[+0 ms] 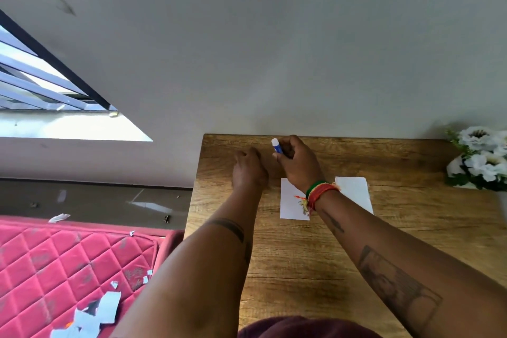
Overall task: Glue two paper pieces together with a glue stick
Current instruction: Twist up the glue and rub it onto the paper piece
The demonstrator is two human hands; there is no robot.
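Note:
My right hand (pixel 297 163) grips a blue glue stick (pixel 277 146) with a white end, held tilted near the far edge of the wooden table (pixel 315 255). To its left, my left hand (pixel 249 169) hovers with its fingers curled; whether it holds anything is hidden. Two white paper pieces lie flat behind my right wrist: the left paper (pixel 290 200) has an orange mark and is partly covered by my bracelet, and the right paper (pixel 355 192) lies just beside it, apart from it.
White artificial flowers (pixel 482 158) stand at the table's far right corner. A grey wall (pixel 274 49) rises right behind the table. To the left, a red quilted mattress (pixel 68 269) carries several paper scraps, with a window (pixel 49 96) above it.

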